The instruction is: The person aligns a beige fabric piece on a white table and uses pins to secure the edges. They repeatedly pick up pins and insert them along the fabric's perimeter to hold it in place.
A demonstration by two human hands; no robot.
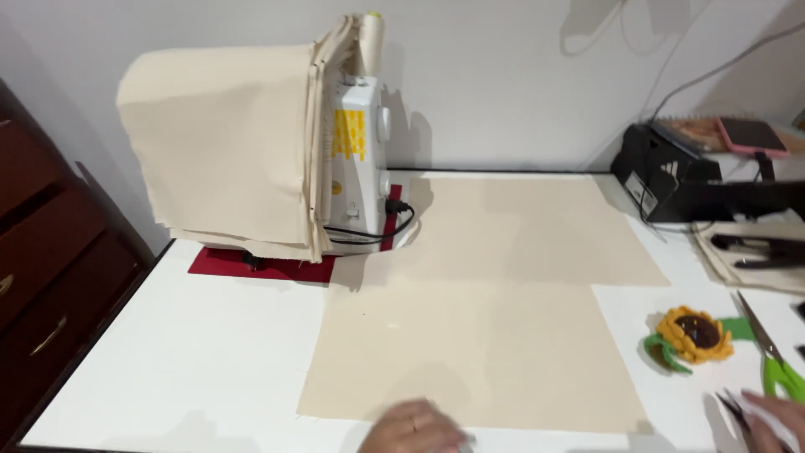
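A large beige cloth (pixel 486 310) lies flat on the white table (pixel 193 344). My left hand (pixel 415 429), with a ring on one finger, rests at the cloth's near edge, only partly in view; its fingers look curled on the fabric. My right hand (pixel 776 419) is at the bottom right corner, touching dark thin tools and something white beside the green-handled scissors (pixel 776 356). What it grips is cut off by the frame.
A white sewing machine (pixel 360 159) draped with beige fabric (pixel 218 143) stands on a red mat (pixel 251 264) at the back left. A sunflower pincushion (pixel 694 334) sits right of the cloth. A black box (pixel 671 176), pink phone (pixel 752 134) and dark wooden drawers (pixel 50 285) surround the table.
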